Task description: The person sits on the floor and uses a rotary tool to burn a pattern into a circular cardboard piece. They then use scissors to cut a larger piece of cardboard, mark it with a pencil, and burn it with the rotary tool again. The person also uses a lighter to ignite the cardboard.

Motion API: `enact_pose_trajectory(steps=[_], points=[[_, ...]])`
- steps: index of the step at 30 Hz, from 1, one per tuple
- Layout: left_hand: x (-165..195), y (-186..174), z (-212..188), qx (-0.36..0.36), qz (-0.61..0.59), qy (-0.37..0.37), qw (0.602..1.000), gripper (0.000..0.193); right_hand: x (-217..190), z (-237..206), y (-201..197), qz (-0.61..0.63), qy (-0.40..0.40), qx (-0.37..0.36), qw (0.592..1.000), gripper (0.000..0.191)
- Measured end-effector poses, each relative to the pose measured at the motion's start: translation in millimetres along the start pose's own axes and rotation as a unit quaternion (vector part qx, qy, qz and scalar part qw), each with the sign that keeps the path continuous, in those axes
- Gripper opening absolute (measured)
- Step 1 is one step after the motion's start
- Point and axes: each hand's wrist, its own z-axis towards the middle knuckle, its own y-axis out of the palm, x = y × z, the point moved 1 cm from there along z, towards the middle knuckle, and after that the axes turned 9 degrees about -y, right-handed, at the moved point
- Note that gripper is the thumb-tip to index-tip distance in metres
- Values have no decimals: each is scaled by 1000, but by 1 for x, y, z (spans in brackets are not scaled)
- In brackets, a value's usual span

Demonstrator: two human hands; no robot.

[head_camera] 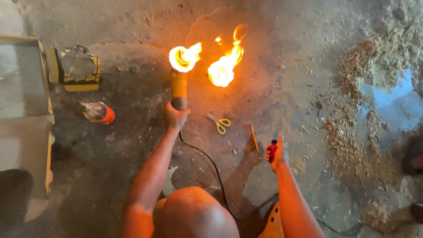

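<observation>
Left hand [175, 117]: fingers clamped on orange cylindrical corded tool [179, 86], its tip aflame. Right hand [277, 156]: fingers wrapped round small red lighter [273, 147]. Concrete floor [132, 154]: second fire [224, 66] burning beyond; yellow-handled scissors [219, 123] between the hands.

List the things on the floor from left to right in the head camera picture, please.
Yellow box → orange can → left hand holding a burning tool → scissors → pencil → right hand with lighter → sawdust.

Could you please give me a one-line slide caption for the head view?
Left hand holds a flaming corded tool beside a floor fire; right hand grips a red lighter.
</observation>
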Motion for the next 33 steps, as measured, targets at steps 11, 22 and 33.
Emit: enact_pose_trajectory(steps=[11, 22, 33], points=[[-8, -39, -7, 87, 214, 154, 961, 69, -18, -3, 48, -145, -206, -61, 966, 24], [-23, -57, -55, 120, 165, 182, 962, 80, -18, -15, 97, -102, -182, -55, 976, 45], [-19, -55, -48, 136, 262, 194, 936, 82, -7, -10, 98, -56, -165, -99, 980, 46]])
